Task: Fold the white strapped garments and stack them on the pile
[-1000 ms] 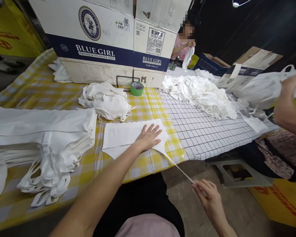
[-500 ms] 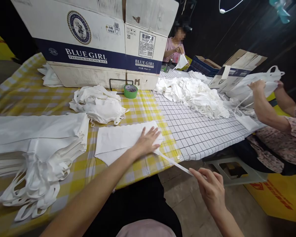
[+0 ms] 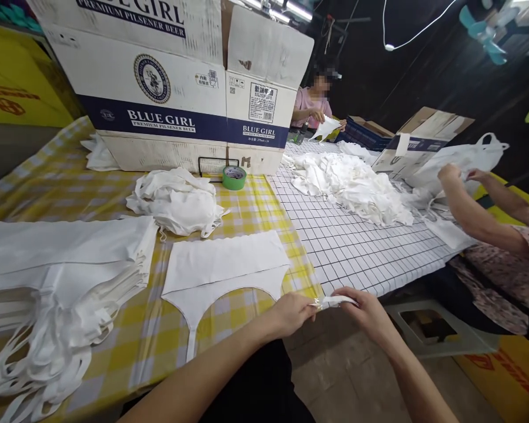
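A white strappy top (image 3: 227,258) lies flat on the yellow checked cloth in front of me, its curved lower edge and one strap towards me. Off its right corner, at the table's edge, my left hand (image 3: 288,314) is closed on a white strap (image 3: 335,301). Fingers of my right hand (image 3: 364,311) pinch the same strap a short way to the right, where it looks bunched or folded. Something shiny and clear shows on the strap by my left fingertips, too small to make out. My left hand hides where the strap joins the top.
Stacked white tops (image 3: 70,247) with dangling straps lie at left. Behind are a crumpled white pile (image 3: 176,202), green tape roll (image 3: 234,178) and large beer carton (image 3: 158,117). A bigger white heap (image 3: 352,188) covers the grid cloth; one co-worker (image 3: 502,252) sits right, another behind.
My left hand has lifted off the top and moved right and down to the strap. My right hand has come in closer, and the stretched strap is now bunched between both hands.
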A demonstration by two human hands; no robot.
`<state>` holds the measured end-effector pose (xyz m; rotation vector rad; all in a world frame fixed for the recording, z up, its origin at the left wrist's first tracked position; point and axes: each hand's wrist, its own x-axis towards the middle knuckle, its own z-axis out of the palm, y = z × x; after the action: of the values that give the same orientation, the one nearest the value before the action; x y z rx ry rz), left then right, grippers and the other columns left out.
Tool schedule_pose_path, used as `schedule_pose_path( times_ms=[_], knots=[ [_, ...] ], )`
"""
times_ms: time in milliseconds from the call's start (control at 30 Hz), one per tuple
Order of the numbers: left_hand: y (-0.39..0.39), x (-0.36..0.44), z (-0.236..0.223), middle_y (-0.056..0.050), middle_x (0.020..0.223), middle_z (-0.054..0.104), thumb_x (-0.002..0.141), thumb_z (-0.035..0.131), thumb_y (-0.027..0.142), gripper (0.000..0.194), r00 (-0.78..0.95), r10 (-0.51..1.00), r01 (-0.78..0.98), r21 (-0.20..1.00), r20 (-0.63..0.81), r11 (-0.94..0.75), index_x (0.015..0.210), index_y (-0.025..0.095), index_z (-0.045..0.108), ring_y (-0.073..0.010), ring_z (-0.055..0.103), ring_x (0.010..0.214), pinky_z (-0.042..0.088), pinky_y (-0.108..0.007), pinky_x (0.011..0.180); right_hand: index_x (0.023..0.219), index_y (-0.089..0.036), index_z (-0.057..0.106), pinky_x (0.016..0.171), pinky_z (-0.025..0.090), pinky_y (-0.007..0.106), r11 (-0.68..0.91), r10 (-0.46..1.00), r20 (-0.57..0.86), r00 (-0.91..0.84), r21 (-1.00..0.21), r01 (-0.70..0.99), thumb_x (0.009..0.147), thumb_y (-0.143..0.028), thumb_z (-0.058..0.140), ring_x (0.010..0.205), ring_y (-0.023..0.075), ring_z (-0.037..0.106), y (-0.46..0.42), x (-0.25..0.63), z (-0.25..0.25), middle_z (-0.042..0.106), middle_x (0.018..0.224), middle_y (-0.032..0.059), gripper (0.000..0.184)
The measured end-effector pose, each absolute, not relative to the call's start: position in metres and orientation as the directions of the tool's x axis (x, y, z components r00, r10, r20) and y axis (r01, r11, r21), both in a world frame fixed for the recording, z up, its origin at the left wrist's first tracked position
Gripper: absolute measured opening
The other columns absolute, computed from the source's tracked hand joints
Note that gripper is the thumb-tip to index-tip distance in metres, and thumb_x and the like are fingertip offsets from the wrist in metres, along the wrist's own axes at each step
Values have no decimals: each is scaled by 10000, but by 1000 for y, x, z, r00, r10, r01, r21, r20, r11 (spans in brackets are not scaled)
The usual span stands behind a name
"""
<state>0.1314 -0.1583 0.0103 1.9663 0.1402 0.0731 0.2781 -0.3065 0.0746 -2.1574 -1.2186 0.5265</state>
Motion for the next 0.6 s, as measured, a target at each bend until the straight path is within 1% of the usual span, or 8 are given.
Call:
schedule_pose_path(
  times_ms=[67,167,233,300,400,467,533,600],
  knots=[
    [-154,129,11,17,622,516,875,345,345,341,992,105,97,956,-70,-277,768,174,620,-100,476,563,350,-207,555,828,-206,676,487,331,243,-419,885,-238,400,-782,462,799,-342,517,544,141,472,-302,279,88,588,622,2,211],
    [-151,127,13,29,590,454,877,343,415,385,991,29,134,985,-131,-106,801,169,628,-84,438,515,341,-198,514,774,-208,649,529,360,240,-390,907,-272,322,-830,398,816,-401,508,599,142,473,-299,282,104,573,664,4,243],
    [-148,128,15,32,569,436,866,367,459,410,987,-37,153,987,-154,-40,787,159,635,-81,431,514,350,-197,526,756,-216,626,572,385,248,-345,923,-207,325,-820,457,849,-401,466,648,152,483,-297,289,105,567,702,11,262],
    [-143,129,15,33,553,424,852,394,499,434,980,-104,173,985,-172,1,768,152,643,-80,437,520,364,-199,548,766,-220,615,591,398,259,-280,941,-94,325,-755,592,872,-374,434,671,159,494,-293,301,99,562,725,21,260],
    [-137,130,15,40,528,383,832,425,534,454,966,-182,198,977,-181,77,752,149,653,-79,416,516,389,-208,575,792,-227,629,609,401,279,-181,952,116,282,-530,828,871,-312,450,696,172,507,-286,320,83,563,734,34,213],
    [-135,131,14,44,507,357,831,428,538,460,959,-216,208,972,-181,111,758,149,661,-82,400,512,399,-217,589,813,-234,637,639,401,292,-155,937,229,263,-402,902,867,-280,461,720,181,509,-282,327,75,559,722,38,190],
    [-135,132,14,45,500,356,841,421,526,452,958,-224,209,972,-181,111,790,152,667,-86,412,519,399,-222,607,856,-229,635,676,403,302,-185,876,352,329,-386,904,869,-271,458,751,186,516,-279,326,72,566,747,50,182],
    [-136,132,14,47,509,369,851,410,515,440,961,-206,208,973,-184,101,842,157,664,-86,428,523,398,-223,617,880,-218,625,644,408,292,-273,777,391,493,-496,824,864,-299,467,710,175,519,-279,319,72,574,762,55,179]
  ],
)
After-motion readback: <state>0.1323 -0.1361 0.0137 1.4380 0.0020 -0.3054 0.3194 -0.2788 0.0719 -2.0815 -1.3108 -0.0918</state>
